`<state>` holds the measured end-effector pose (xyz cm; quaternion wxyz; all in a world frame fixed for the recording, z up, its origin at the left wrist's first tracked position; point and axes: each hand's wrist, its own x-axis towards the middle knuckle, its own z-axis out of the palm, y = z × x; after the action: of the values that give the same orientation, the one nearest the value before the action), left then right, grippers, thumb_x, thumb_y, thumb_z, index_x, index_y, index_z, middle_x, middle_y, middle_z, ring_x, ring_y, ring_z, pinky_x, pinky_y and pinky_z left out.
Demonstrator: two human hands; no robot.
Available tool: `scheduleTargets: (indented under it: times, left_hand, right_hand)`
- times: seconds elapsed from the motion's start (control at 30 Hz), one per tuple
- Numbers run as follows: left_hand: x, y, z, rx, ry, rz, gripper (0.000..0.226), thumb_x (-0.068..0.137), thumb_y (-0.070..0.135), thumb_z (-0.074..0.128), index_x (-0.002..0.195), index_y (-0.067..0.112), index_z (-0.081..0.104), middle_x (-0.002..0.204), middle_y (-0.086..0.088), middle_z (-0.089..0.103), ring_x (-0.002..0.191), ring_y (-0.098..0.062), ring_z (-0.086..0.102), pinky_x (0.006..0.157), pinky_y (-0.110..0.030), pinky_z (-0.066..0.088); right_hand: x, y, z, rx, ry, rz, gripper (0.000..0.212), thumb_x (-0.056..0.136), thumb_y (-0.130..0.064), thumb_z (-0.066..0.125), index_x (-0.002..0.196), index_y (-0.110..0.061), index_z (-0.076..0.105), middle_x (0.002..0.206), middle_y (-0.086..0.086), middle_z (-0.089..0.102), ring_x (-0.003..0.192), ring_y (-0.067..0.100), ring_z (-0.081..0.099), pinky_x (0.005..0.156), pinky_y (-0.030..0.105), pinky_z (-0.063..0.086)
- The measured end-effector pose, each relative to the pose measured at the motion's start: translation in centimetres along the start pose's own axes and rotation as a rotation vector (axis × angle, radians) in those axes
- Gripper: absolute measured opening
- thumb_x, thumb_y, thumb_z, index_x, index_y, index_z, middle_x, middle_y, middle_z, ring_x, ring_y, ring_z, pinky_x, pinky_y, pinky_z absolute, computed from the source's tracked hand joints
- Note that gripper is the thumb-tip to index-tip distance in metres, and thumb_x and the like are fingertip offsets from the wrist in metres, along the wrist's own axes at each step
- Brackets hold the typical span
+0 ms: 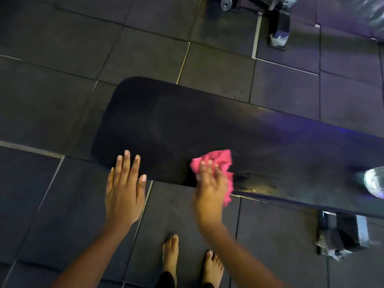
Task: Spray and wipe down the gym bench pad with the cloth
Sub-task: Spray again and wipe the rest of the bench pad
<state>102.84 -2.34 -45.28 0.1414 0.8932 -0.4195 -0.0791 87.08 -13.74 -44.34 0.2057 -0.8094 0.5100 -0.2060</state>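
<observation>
Across the middle of the view, the black pad (207,125) is seen lying lengthwise, its rounded end at the left and its other end cut off by the right edge. On its near edge a crumpled pink cloth (220,161) is pressed against the surface, with one part draped over the pad's front side. The cloth is held by the right hand (209,190); the fingers are laid over the bunched fabric and appear to be curled into it, though blur makes the grip hard to read. The left hand (124,194) is laid flat, fingers straight and slightly spread, with the fingertips resting on the pad's near edge close to the rounded end and well apart from the cloth. At the right edge a clear, blurred bottle (374,181) is seen on the pad. Below it a metal bench foot (342,231) is planted on the dark tiled floor (62,80). Two bare feet (170,254) are seen on the tiles just before the pad. Further equipment (278,23) is visible at the top.
</observation>
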Motion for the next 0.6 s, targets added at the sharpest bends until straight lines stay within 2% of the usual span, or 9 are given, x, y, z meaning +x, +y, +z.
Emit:
scheduleTargets:
  times: [0.07, 0.17, 0.23, 0.33, 0.43, 0.53, 0.6]
  left_hand:
    - [0.6, -0.2, -0.3, -0.034, 0.036, -0.042, 0.057, 0.1, 0.039, 0.021, 0.147, 0.01, 0.031, 0.159, -0.006, 0.018, 0.148, -0.019, 0.009, 0.117, -0.045, 0.016]
    - [1.6, -1.4, -0.9, -0.115, 0.084, -0.208, 0.062, 0.098, 0.045, 0.015, 0.148, 0.011, 0.028, 0.16, -0.002, 0.013, 0.148, -0.016, 0.003, 0.118, -0.042, 0.005]
    - [1.9, -2.6, -1.1, -0.161, 0.087, -0.262, 0.065, 0.097, 0.047, 0.013, 0.149, 0.011, 0.027, 0.16, -0.001, 0.01, 0.148, -0.015, -0.001, 0.119, -0.045, 0.005]
    - [1.8, -3.4, -1.3, -0.103, 0.048, -0.15, 0.064, 0.098, 0.046, 0.013, 0.149, 0.008, 0.025, 0.16, -0.003, 0.011, 0.148, -0.018, -0.001, 0.119, -0.05, 0.004]
    - [2.0, -1.4, -1.9, -0.017, -0.01, 0.056, 0.061, 0.099, 0.043, 0.015, 0.149, 0.009, 0.025, 0.159, -0.005, 0.016, 0.148, -0.019, 0.004, 0.118, -0.049, 0.0]
    - [2.0, 2.6, -1.8, -0.019, -0.064, 0.248, 0.058, 0.1, 0.04, 0.017, 0.149, 0.01, 0.027, 0.158, -0.005, 0.021, 0.148, -0.02, 0.009, 0.118, -0.049, 0.001]
    - [1.6, 5.6, -1.0, -0.05, -0.087, 0.299, 0.056, 0.1, 0.037, 0.02, 0.148, 0.011, 0.028, 0.158, -0.005, 0.022, 0.148, -0.02, 0.01, 0.119, -0.051, 0.003]
  right_hand:
    - [-0.4, -4.2, 1.7, 0.03, -0.135, -0.063, 0.077, 0.049, 0.002, 0.045, 0.124, 0.001, 0.061, 0.121, 0.025, 0.064, 0.122, 0.033, 0.038, 0.087, 0.059, 0.05]
    - [-0.2, -8.2, 3.1, 0.1, -0.291, -0.091, 0.072, 0.063, -0.01, 0.029, 0.128, -0.003, 0.06, 0.128, 0.018, 0.062, 0.124, 0.038, 0.049, 0.1, 0.056, 0.043]
    - [0.4, -9.0, 3.1, 0.176, -0.377, -0.119, 0.068, 0.066, -0.007, 0.036, 0.131, -0.004, 0.057, 0.131, 0.017, 0.06, 0.125, 0.036, 0.044, 0.105, 0.054, 0.038]
    - [1.8, -8.4, 2.0, 0.272, -0.434, -0.171, 0.059, 0.071, 0.001, 0.049, 0.129, -0.005, 0.058, 0.125, 0.015, 0.065, 0.115, 0.034, 0.048, 0.101, 0.049, 0.042]
    - [3.1, -6.2, -0.4, 0.347, -0.309, -0.119, 0.048, 0.086, 0.0, 0.048, 0.131, -0.011, 0.059, 0.128, 0.004, 0.063, 0.121, 0.026, 0.05, 0.108, 0.038, 0.039]
    - [3.8, -2.6, -4.7, 0.363, -0.086, 0.028, 0.048, 0.086, 0.003, 0.047, 0.126, -0.019, 0.063, 0.129, -0.011, 0.054, 0.125, 0.007, 0.044, 0.113, 0.02, 0.029]
    - [3.9, 1.6, -7.8, 0.268, 0.028, 0.099, 0.047, 0.087, 0.001, 0.046, 0.126, -0.019, 0.063, 0.131, -0.004, 0.055, 0.126, 0.006, 0.042, 0.112, 0.015, 0.025]
